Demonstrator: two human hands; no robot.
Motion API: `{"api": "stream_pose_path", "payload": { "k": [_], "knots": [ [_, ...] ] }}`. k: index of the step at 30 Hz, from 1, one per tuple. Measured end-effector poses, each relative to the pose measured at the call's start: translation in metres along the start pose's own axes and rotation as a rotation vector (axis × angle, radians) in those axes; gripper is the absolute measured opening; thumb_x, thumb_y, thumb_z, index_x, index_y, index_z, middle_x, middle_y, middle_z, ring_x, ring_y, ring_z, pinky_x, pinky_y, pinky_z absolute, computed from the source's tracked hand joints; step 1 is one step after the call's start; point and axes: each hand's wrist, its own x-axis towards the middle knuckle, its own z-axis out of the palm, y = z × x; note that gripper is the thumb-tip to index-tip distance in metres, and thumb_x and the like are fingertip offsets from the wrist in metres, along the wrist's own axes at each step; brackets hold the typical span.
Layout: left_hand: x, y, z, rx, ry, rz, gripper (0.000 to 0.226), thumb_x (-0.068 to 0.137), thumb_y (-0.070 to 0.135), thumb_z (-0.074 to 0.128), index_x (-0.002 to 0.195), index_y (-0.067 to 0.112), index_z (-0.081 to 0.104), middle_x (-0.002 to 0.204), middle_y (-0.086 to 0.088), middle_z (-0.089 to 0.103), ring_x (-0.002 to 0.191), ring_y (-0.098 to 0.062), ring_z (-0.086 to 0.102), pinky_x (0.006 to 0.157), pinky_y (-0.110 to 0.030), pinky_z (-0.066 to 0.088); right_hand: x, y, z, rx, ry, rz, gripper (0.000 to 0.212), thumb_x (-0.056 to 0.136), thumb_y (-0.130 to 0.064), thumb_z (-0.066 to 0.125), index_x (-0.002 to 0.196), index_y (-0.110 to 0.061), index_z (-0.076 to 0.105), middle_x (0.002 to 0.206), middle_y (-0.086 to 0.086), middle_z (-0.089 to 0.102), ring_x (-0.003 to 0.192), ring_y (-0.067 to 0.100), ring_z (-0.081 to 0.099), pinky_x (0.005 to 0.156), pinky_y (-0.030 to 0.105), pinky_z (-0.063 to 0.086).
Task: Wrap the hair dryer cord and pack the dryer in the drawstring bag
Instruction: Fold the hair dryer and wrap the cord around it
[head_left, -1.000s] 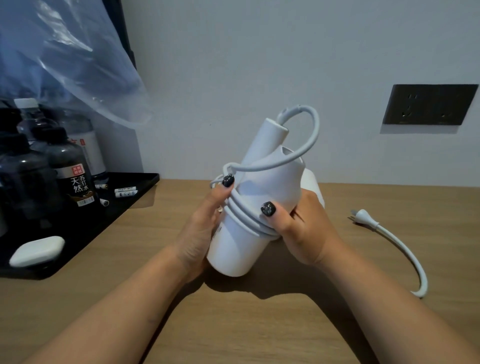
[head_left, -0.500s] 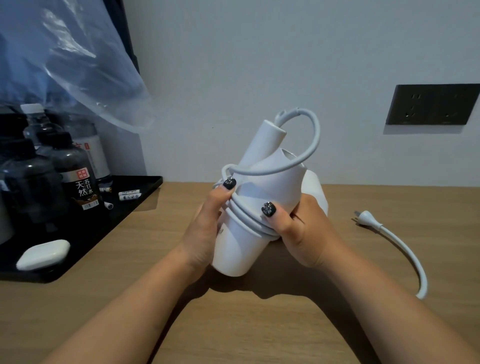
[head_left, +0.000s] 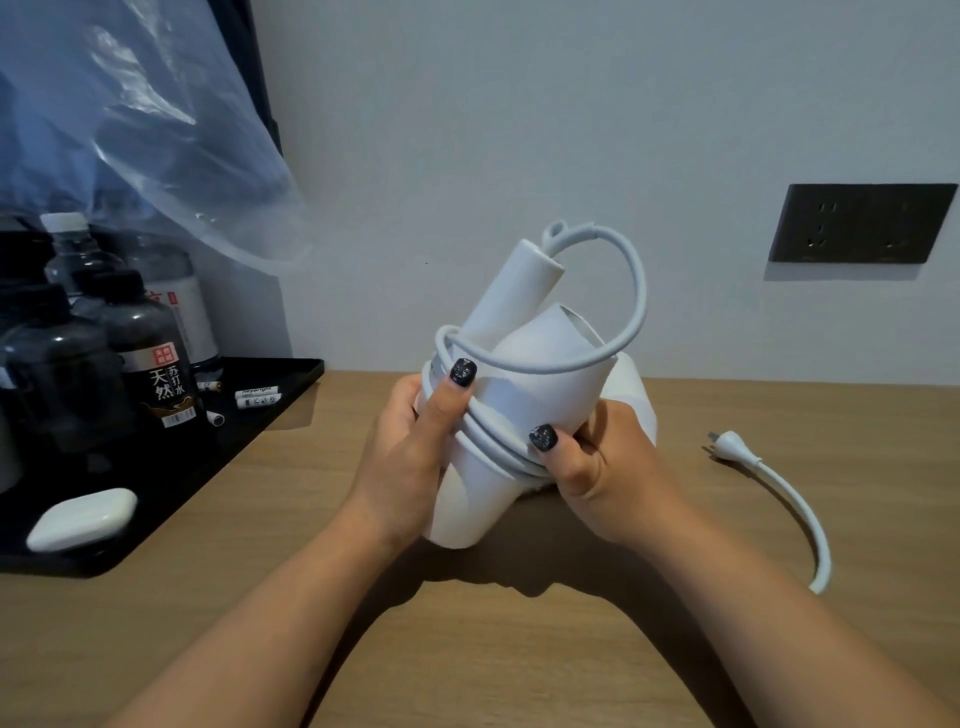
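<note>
A white hair dryer (head_left: 524, 395) stands tilted above the wooden table (head_left: 467, 665), barrel end down, folded handle pointing up. Its white cord (head_left: 631, 306) loops from the handle tip and winds several times round the barrel. My left hand (head_left: 410, 457) grips the barrel from the left, thumb pressing the cord coils. My right hand (head_left: 597, 467) holds the dryer from the right, thumb on the lower coils. The cord's free end with the plug (head_left: 730, 444) lies on the table at the right. A white object (head_left: 631, 400), maybe the bag, shows behind the dryer.
A black tray (head_left: 171, 499) at the left holds dark bottles (head_left: 140, 358), a white soap-shaped case (head_left: 83, 519) and small tubes. A clear plastic bag (head_left: 130, 135) hangs above it. A dark wall socket panel (head_left: 862, 223) sits at the right.
Both hands keep their hold on the dryer. The dryer has shifted slightly and the upper cord loop sits a little lower over the barrel.
</note>
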Motion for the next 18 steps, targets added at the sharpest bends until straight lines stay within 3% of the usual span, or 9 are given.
{"api": "stream_pose_path", "payload": {
  "k": [3,7,10,14,16,18],
  "knots": [
    [-0.0002,-0.0018,-0.0009,0.031,0.014,0.066,0.102,0.059,0.084,0.065,0.124,0.006,0.054,0.117,-0.021,0.063,0.108,-0.04,0.062,0.091,-0.065,0.047,0.0016,-0.0005,-0.0002,-0.005,-0.003,-0.01,0.06,0.064,-0.069,0.052,0.089,-0.017,0.069,0.079,-0.003,0.071,0.08,0.019,0.064,0.073,0.048,0.052],
    [-0.0018,-0.0022,-0.0013,0.07,0.035,0.092,0.098,0.061,0.085,0.062,0.127,0.013,0.053,0.119,-0.016,0.064,0.11,-0.037,0.062,0.092,-0.063,0.047,0.0003,-0.0017,-0.0023,-0.034,-0.007,-0.025,0.056,0.065,-0.063,0.051,0.09,-0.016,0.068,0.08,0.001,0.07,0.079,0.02,0.064,0.071,0.048,0.052],
    [-0.0005,-0.0052,-0.0028,0.14,0.074,0.113,0.096,0.056,0.088,0.061,0.12,0.016,0.055,0.113,-0.012,0.066,0.105,-0.033,0.064,0.089,-0.061,0.049,0.0012,-0.0006,-0.0006,-0.009,0.003,0.018,0.045,0.064,-0.065,0.053,0.082,-0.026,0.067,0.076,-0.006,0.069,0.077,0.015,0.063,0.068,0.039,0.052],
    [0.0019,-0.0079,-0.0076,0.261,0.303,0.138,0.076,0.046,0.088,0.063,0.096,0.033,0.051,0.095,0.002,0.065,0.089,-0.022,0.065,0.08,-0.05,0.055,0.0034,-0.0008,0.0051,0.064,0.0,0.116,0.054,0.067,-0.068,0.061,0.1,-0.027,0.071,0.09,-0.002,0.073,0.09,0.014,0.066,0.083,0.043,0.053],
    [0.0014,-0.0078,-0.0079,0.305,0.336,0.132,0.067,0.05,0.082,0.063,0.095,0.033,0.051,0.094,0.004,0.063,0.087,-0.018,0.064,0.075,-0.045,0.056,0.0045,-0.0041,0.0062,0.064,-0.006,0.136,0.051,0.069,-0.064,0.06,0.103,-0.027,0.071,0.091,-0.006,0.074,0.088,0.006,0.065,0.082,0.035,0.054],
    [0.001,-0.0075,-0.0061,0.341,0.362,0.154,0.065,0.052,0.08,0.061,0.096,0.034,0.049,0.094,0.007,0.061,0.083,-0.009,0.062,0.069,-0.029,0.052,0.0058,-0.0069,0.0054,0.118,-0.046,0.156,0.046,0.071,-0.059,0.062,0.105,-0.028,0.07,0.094,-0.011,0.073,0.089,0.0,0.065,0.079,0.023,0.053]
  ]
}}
